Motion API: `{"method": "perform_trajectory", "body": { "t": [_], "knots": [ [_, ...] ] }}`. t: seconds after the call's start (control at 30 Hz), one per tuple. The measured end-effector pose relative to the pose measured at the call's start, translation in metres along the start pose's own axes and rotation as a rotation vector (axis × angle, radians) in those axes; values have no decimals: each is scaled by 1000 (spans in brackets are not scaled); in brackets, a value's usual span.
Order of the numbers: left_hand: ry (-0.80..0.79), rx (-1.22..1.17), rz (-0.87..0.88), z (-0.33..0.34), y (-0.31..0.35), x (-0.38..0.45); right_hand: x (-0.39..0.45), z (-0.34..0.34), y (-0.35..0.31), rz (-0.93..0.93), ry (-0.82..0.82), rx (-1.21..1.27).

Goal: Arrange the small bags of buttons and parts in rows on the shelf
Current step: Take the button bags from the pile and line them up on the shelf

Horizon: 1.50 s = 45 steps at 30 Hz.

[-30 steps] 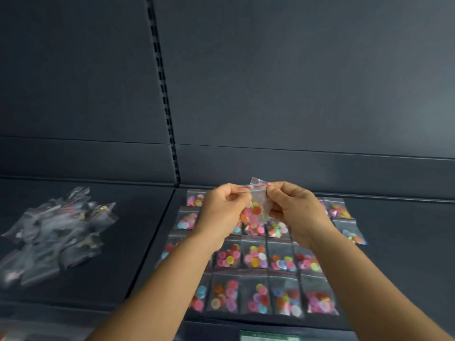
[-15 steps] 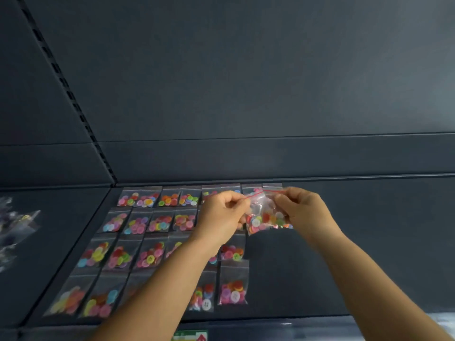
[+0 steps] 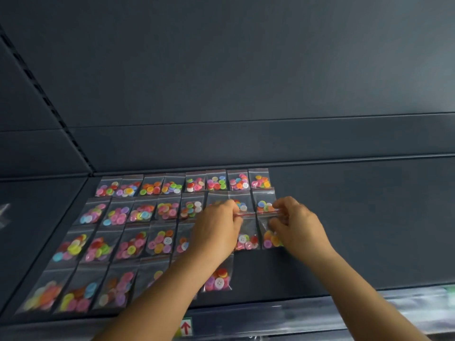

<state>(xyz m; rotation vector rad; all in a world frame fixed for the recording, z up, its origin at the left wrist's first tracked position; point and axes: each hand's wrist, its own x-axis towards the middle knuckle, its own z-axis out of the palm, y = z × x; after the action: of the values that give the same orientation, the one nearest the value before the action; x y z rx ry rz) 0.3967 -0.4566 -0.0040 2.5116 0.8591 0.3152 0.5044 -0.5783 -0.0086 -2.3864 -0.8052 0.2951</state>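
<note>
Small clear bags of coloured buttons [image 3: 157, 210] lie in four rows on the dark shelf [image 3: 357, 230]. My left hand [image 3: 216, 230] and my right hand [image 3: 295, 225] pinch the two ends of a red zip strip at the top of a button bag [image 3: 269, 238]. That bag is down at the right end of the third row, next to a bag with white and pink buttons [image 3: 246, 241]. I cannot tell whether the strip spans one bag or both. My left hand and forearm hide part of the third and fourth rows.
The shelf's right half is bare dark metal. A clear price rail [image 3: 320, 313] with a red-arrow label [image 3: 186, 327] runs along the front edge. A blurred bit of a pile of loose clear bags [image 3: 3, 215] shows at the far left. A slotted upright [image 3: 49, 104] divides the back wall.
Both hands have carried the bag from mid-air down and right to the end of the third row. The view has swung right, so the loose pile has almost left the frame.
</note>
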Motion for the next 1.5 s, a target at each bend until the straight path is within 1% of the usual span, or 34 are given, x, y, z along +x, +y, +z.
{"method": "perform_trajectory", "body": {
  "t": [0.07,0.13,0.2,0.3,0.43,0.8,0.97,1.1,1.37,1.5],
  "knots": [
    [30,56,53,0,-1,-4,-5,0,2,-73,47,-94],
    [20,102,138,-2,1,-10,-9,-2,2,-157,62,-149],
    [-32,142,223,-2,2,-16,-13,-2,4,-237,13,-178],
    [-114,184,269,4,2,-21,-16,2,5,-300,-75,-226],
    [-146,191,278,10,-1,-23,-18,4,7,-319,-97,-233],
    [-136,179,288,6,2,-22,-15,0,2,-305,-137,-261],
    [-49,199,263,-11,0,-26,-13,-3,-16,-350,-116,-269],
    [35,230,186,-33,-18,-35,-12,7,-43,-437,-117,-251],
    [129,302,-14,-86,-93,-54,-13,55,-127,-635,-156,-285],
    [190,334,-79,-122,-142,-64,-16,91,-180,-709,-189,-284]
  ]
}}
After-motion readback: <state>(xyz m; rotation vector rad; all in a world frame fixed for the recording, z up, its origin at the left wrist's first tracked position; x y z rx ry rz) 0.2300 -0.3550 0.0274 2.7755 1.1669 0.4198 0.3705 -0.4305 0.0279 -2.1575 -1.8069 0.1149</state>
